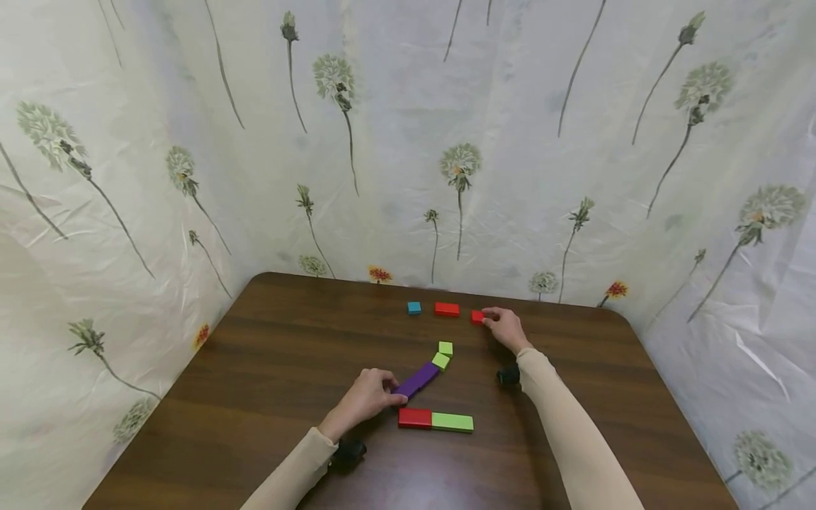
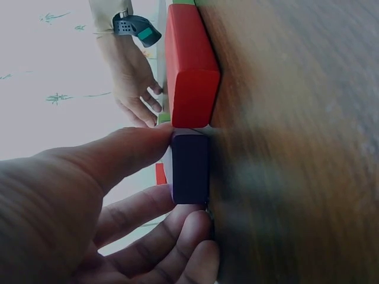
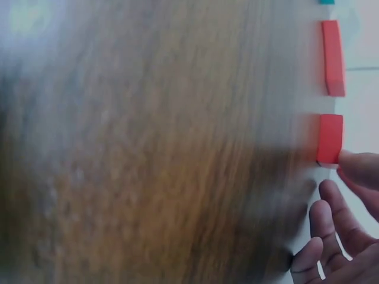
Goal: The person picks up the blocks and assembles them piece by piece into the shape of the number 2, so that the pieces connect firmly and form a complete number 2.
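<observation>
My left hand [image 1: 366, 394] pinches the near end of a long purple block [image 1: 418, 380] between thumb and fingers. In the left wrist view the block's dark end face [image 2: 190, 170] shows between thumb and fingertips, low on the tabletop. Two small lime green blocks [image 1: 440, 362] continue from its far end. Close by the left thumb lies a red block [image 1: 415, 418], end to end with a longer lime green block [image 1: 452, 423]. Farther back, my right hand [image 1: 508, 329] grips a small red block [image 1: 477, 317] at its right side, with thumb and fingertips.
A longer red block [image 1: 447, 309] and a small blue block [image 1: 414, 308] lie in a row left of the right hand. The brown wooden table [image 1: 268, 354] ends at the back against a floral curtain [image 1: 395, 142]. A dark device sits at each wrist.
</observation>
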### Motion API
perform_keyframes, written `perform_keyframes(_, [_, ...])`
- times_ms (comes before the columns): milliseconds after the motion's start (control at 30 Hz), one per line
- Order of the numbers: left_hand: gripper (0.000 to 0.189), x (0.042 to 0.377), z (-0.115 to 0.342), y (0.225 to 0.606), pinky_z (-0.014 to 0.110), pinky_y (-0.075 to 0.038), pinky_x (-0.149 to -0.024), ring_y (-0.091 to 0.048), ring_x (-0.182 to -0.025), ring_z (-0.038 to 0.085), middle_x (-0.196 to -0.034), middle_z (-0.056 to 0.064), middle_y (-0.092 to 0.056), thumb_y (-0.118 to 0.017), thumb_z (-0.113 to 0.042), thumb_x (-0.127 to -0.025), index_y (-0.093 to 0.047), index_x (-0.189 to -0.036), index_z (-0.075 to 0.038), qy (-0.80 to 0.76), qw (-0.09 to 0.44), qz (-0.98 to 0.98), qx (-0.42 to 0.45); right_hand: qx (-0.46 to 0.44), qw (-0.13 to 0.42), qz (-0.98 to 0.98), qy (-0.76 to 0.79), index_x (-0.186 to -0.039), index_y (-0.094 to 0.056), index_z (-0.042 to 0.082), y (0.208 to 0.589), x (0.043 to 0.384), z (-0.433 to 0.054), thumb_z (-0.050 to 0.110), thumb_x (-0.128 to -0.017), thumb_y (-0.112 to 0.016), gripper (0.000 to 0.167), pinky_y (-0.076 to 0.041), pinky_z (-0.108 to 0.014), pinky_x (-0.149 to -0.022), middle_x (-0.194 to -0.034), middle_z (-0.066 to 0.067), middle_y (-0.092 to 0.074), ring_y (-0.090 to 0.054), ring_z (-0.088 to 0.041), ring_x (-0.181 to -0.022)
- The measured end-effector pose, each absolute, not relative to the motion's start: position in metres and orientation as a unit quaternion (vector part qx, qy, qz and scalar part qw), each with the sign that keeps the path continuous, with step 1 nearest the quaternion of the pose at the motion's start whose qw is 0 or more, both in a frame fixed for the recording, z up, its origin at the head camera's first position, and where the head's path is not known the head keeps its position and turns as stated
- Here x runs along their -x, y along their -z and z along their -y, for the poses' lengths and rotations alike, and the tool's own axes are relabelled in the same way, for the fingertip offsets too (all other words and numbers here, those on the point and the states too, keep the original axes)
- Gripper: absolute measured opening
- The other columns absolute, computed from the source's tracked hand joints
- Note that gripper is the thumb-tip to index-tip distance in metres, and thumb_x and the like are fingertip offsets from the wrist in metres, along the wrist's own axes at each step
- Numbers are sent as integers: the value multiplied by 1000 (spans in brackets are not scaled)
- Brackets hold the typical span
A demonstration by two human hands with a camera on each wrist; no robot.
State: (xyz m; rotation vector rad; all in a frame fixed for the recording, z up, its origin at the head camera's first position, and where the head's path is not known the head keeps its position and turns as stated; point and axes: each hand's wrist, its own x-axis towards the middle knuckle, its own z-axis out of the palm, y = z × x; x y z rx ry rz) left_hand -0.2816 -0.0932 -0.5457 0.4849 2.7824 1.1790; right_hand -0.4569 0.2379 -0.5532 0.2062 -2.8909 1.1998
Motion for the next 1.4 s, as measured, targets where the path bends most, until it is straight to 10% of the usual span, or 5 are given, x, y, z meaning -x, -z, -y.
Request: perform_keyframes(1400, [28,281,92,546,22,-41,-53,-49,-61,9,-82,2,-68,-78,-29,-80,-72,-93,-4,-385,42,-909,-156,-158,-75,913,-370,-116,-68,6,545,445,-203,18,-92,-66,27,-47,-44,-91,-111,-14,-69,-61,-28,-105])
